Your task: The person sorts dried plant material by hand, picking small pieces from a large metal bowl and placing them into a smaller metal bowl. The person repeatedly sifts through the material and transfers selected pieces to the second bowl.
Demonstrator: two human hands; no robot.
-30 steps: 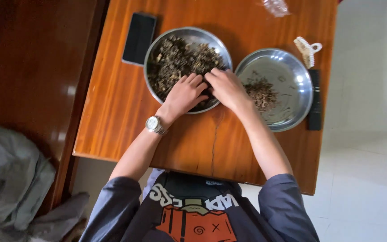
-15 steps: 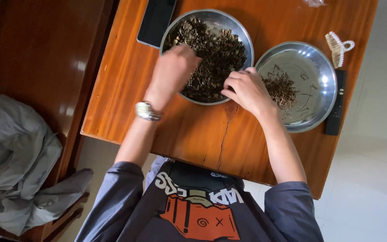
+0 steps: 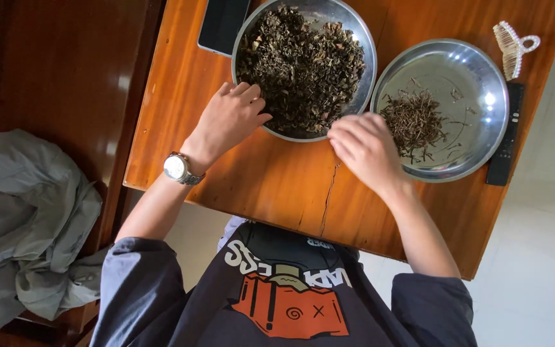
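At leaf bowl point(image 3: 362, 48) rim | left hand point(image 3: 229, 122) fingers curled together | right hand point(image 3: 367, 151) pinched, contents unclear

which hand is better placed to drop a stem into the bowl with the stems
Probably the right hand: it sits between the two bowls, beside the rim of the stem bowl. The left hand rests at the far edge of the full leaf bowl.
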